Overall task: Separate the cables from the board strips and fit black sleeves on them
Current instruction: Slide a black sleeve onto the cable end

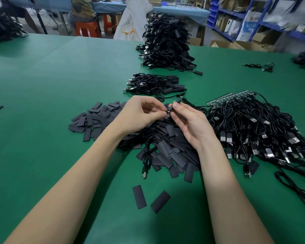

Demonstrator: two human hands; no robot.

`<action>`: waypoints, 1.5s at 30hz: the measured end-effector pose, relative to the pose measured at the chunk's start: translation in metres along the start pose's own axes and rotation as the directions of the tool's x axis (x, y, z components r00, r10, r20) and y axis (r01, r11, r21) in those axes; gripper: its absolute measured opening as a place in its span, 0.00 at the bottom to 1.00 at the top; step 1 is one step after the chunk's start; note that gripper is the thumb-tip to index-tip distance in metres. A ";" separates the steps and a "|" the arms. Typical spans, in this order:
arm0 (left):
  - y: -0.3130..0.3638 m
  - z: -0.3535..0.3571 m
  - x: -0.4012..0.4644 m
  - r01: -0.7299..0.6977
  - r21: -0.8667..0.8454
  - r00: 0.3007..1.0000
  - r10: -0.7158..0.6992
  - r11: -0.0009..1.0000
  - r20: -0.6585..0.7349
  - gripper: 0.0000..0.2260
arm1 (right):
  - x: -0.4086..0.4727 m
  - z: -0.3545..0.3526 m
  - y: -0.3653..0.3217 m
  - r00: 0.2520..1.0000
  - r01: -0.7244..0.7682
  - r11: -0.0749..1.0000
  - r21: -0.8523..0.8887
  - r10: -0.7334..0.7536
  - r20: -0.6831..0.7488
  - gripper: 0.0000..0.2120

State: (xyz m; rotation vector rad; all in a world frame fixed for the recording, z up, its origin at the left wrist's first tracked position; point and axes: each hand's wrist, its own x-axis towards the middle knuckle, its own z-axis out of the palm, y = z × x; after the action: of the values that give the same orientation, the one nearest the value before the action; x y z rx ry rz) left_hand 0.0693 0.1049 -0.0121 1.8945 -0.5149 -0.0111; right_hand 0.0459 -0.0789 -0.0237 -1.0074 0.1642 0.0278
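Two loose flat sleeves (151, 199) lie nearest, between the forearms. Above them, the left hand (139, 115) and right hand (190, 122) together pinch one black sleeve (169, 111) over the sleeve pile (165, 147). Cables on board strips (253, 127) lie just right of the right hand; finished cables (151, 84) lie beyond both hands.

Sleeve (169, 110) between both hands (139, 115): lower end hidden by left fingers (158, 115), what sits inside too small to tell. Sleeve pile (165, 148) beneath hands partly covered by wrists. Cable heap (253, 127) right of hands cut by frame edge. Shelves (253, 20) far beyond hands blurred.
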 end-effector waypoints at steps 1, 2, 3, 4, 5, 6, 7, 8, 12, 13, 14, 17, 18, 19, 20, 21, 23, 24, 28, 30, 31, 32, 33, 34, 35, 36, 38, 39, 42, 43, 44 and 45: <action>0.001 0.001 -0.001 -0.001 0.000 1.000 0.001 1.000 0.003 0.04 | 0.000 0.000 0.000 1.000 0.003 1.000 -0.004 -0.003 -0.002 0.05; 0.002 0.001 -0.001 -0.006 -0.006 1.000 0.006 1.000 0.002 0.04 | -0.001 0.001 0.001 1.000 0.010 1.000 -0.007 -0.010 -0.001 0.04; 0.002 0.002 -0.001 -0.012 -0.016 1.000 0.012 1.000 -0.002 0.03 | -0.001 0.001 0.000 1.000 0.019 1.000 -0.006 -0.019 0.001 0.04; 0.003 0.002 -0.002 -0.022 -0.024 1.000 0.021 0.999 -0.007 0.03 | -0.001 0.001 0.000 1.000 0.027 1.000 -0.001 -0.027 0.005 0.03; 0.004 0.003 -0.002 -0.031 -0.023 0.999 0.031 0.999 -0.015 0.03 | -0.001 0.001 0.000 0.999 0.032 0.999 0.004 -0.032 0.009 0.03; 0.004 0.003 -0.002 -0.040 -0.015 0.999 0.040 0.999 -0.024 0.03 | -0.001 0.001 -0.001 0.999 0.035 0.999 0.006 -0.035 0.011 0.03; 0.004 0.003 -0.002 -0.047 -0.003 0.998 0.047 0.999 -0.032 0.03 | -0.002 0.001 -0.001 0.999 0.038 0.999 0.007 -0.038 0.011 0.03; 0.004 0.004 -0.002 -0.053 0.008 0.998 0.053 0.999 -0.039 0.03 | -0.002 0.001 -0.002 0.999 0.041 0.999 0.009 -0.041 0.010 0.04; 0.002 0.005 -0.001 -0.069 0.027 0.996 0.070 0.997 -0.053 0.03 | -0.003 0.000 -0.003 0.999 0.044 0.999 0.016 -0.045 0.012 0.04; 0.002 0.005 -0.001 -0.070 0.033 0.996 0.072 0.997 -0.055 0.03 | -0.003 0.000 -0.003 0.999 0.045 0.999 0.009 -0.046 0.014 0.05; 0.001 0.005 -0.001 -0.072 0.037 0.996 0.074 0.997 -0.057 0.03 | -0.003 0.000 -0.003 0.999 0.045 0.999 0.003 -0.045 0.015 0.04; 0.002 0.005 -0.001 -0.085 0.036 0.994 0.087 0.996 -0.061 0.03 | -0.003 -0.001 -0.003 0.999 0.037 0.999 0.000 -0.037 0.026 0.05; 0.002 0.005 -0.001 -0.088 0.039 0.994 0.090 0.995 -0.062 0.03 | -0.003 -0.001 -0.004 0.999 0.033 0.999 0.001 -0.033 0.029 0.06; 0.002 0.005 -0.001 -0.088 0.040 0.994 0.090 0.995 -0.064 0.03 | -0.003 -0.001 -0.004 0.999 0.031 1.000 0.003 -0.031 0.032 0.06; 0.002 0.006 -0.001 -0.085 0.039 0.994 0.087 0.996 -0.065 0.02 | -0.003 -0.001 -0.004 0.999 0.028 1.000 0.004 -0.028 0.032 0.06; 0.002 0.006 -0.001 -0.081 0.034 0.994 0.083 0.996 -0.068 0.02 | -0.003 -0.001 -0.003 0.999 0.025 1.000 0.005 -0.025 0.033 0.05; 0.003 0.008 -0.001 -0.065 0.013 0.994 0.066 0.998 -0.083 0.02 | -0.004 0.001 -0.001 0.999 0.021 1.000 -0.002 -0.021 0.033 0.04; 0.003 0.008 -0.002 -0.054 -0.003 0.995 0.054 0.999 -0.089 0.03 | -0.004 0.002 0.000 0.999 0.025 1.000 -0.005 -0.025 0.031 0.04; 0.004 0.009 -0.003 -0.023 -0.050 0.997 0.020 0.998 -0.071 0.04 | -0.004 0.004 0.001 0.995 0.097 0.995 -0.028 -0.097 0.030 0.11; 0.004 0.008 -0.003 -0.009 -0.040 0.998 0.006 0.999 -0.070 0.05 | -0.004 0.005 0.002 0.991 0.132 0.989 -0.063 -0.130 0.036 0.12; 0.004 0.007 -0.003 -0.002 -0.033 0.997 0.000 0.999 -0.072 0.05 | -0.004 0.006 0.002 0.990 0.139 0.988 -0.069 -0.137 0.033 0.12; 0.004 0.007 -0.003 0.005 -0.030 0.997 -0.007 1.000 -0.074 0.05 | -0.004 0.006 0.003 0.990 0.141 0.988 -0.069 -0.139 0.024 0.11; 0.004 0.007 -0.003 0.012 -0.031 0.997 -0.014 0.999 -0.074 0.05 | -0.003 0.007 0.003 0.990 0.141 0.988 -0.065 -0.140 0.014 0.11; 0.004 0.007 -0.003 0.018 -0.031 0.997 -0.020 0.999 -0.075 0.05 | -0.003 0.007 0.003 0.990 0.141 0.988 -0.058 -0.141 0.005 0.11; 0.005 0.007 -0.003 0.021 -0.027 0.997 -0.023 0.999 -0.075 0.04 | -0.003 0.007 0.003 0.990 0.141 0.989 -0.051 -0.142 -0.003 0.10; 0.004 0.007 -0.003 0.024 -0.022 0.997 -0.025 0.999 -0.075 0.04 | -0.003 0.007 0.003 0.990 0.142 0.989 -0.043 -0.143 -0.009 0.10; 0.004 0.007 -0.003 0.026 -0.019 0.997 -0.027 0.999 -0.075 0.04 | -0.003 0.007 0.004 0.990 0.143 0.989 -0.032 -0.143 -0.017 0.10; 0.004 0.007 -0.003 0.026 -0.021 0.997 -0.027 0.999 -0.077 0.04 | -0.003 0.008 0.004 0.990 0.142 0.989 -0.027 -0.143 -0.020 0.10; 0.004 0.007 -0.003 0.033 -0.025 0.996 -0.035 0.999 -0.080 0.04 | -0.002 0.009 0.005 0.989 0.142 0.990 -0.018 -0.142 -0.037 0.09; 0.004 0.007 -0.003 0.036 -0.025 0.996 -0.038 0.999 -0.077 0.04 | -0.001 0.009 0.005 0.989 0.142 0.990 -0.018 -0.143 -0.040 0.09; 0.004 0.007 -0.002 0.038 -0.023 0.997 -0.040 0.999 -0.072 0.04 | -0.001 0.009 0.005 0.989 0.144 0.989 -0.017 -0.144 -0.042 0.09; 0.004 0.007 -0.002 0.040 -0.019 0.997 -0.041 0.999 -0.065 0.04 | -0.001 0.008 0.005 0.988 0.145 0.989 -0.017 -0.146 -0.047 0.09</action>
State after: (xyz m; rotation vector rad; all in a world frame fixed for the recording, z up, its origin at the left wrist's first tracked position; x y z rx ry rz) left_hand 0.0644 0.0984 -0.0118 1.8812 -0.4303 0.0199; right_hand 0.0458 -0.0690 -0.0238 -1.0317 0.1339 -0.1285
